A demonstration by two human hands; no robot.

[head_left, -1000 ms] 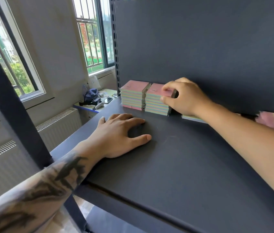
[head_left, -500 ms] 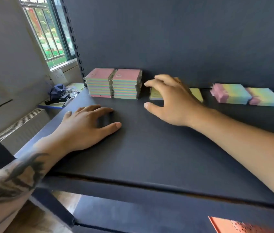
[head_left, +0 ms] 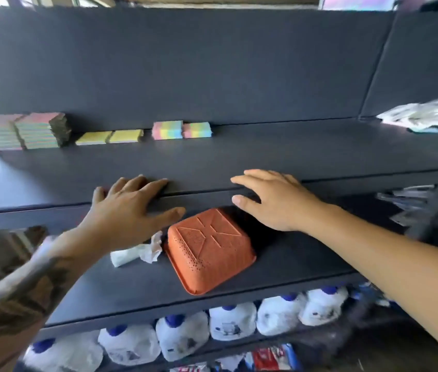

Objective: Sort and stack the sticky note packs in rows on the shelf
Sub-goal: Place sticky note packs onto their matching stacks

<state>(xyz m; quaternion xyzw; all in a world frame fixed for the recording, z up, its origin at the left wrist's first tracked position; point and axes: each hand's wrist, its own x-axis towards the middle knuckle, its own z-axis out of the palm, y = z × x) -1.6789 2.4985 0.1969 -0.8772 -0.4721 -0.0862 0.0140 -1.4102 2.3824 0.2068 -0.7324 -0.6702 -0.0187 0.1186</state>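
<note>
The sticky note packs sit in a row against the back panel of the dark shelf (head_left: 239, 157): two tall pastel stacks (head_left: 24, 131) at the far left, touching each other, then two flat yellow packs (head_left: 109, 136) side by side, then two rainbow packs (head_left: 181, 129), also touching. They look light and fairly stiff as blocks, though the smooth wrapping is probably slippery, so a pinch across two opposite edges, thumb against fingers, should serve better than lifting from the top face. The tall stacks could topple if nudged. Both hands are at the shelf's front edge, well apart from the packs: the left hand (head_left: 129, 210) lies with fingers spread and holds nothing, and the right hand (head_left: 274, 200) is likewise loose and empty. On the shelf below lie an upturned orange basket (head_left: 210, 251) and a crumpled tissue (head_left: 137, 252); white jugs (head_left: 228, 320) stand lower still.
</note>
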